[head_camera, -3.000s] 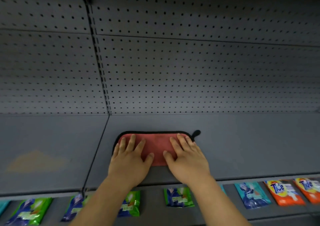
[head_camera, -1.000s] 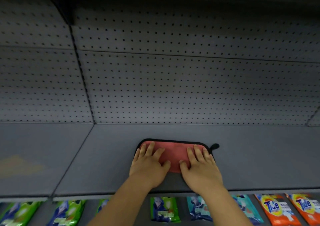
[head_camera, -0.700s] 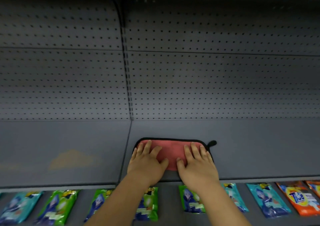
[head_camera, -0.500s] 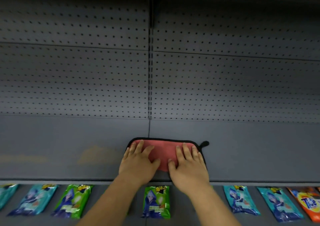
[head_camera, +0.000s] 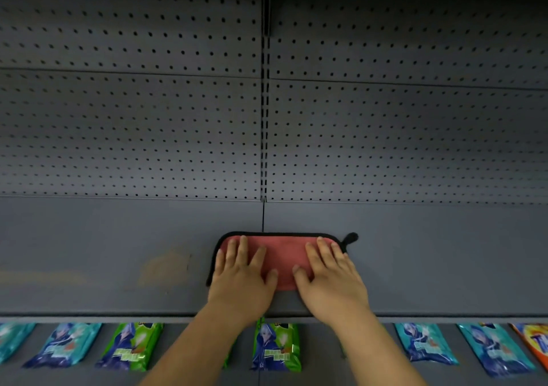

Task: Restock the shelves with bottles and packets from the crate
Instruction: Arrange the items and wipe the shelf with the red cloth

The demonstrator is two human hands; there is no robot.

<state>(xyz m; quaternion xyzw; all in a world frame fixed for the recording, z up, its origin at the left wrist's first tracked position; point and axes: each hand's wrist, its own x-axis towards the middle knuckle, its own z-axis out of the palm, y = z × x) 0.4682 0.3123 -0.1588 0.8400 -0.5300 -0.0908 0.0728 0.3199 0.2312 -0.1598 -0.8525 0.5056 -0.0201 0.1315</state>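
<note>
A pink cloth with a black border and a small black loop lies flat on the grey shelf. My left hand presses on its left part with straight, spread fingers. My right hand presses on its right part the same way. The cloth straddles the seam between two shelf sections. On the lower shelf lies a row of packets: a green one between my forearms, another green one to the left, and teal ones to the right. No crate or bottle is in view.
A perforated grey back panel rises behind the shelf, split by a slotted upright. A faint brownish stain marks the shelf left of the cloth. An orange packet shows at the far right below.
Both hands have slid the cloth leftwards along the shelf, from the right section onto the seam between sections. The hands stay flat on it.
</note>
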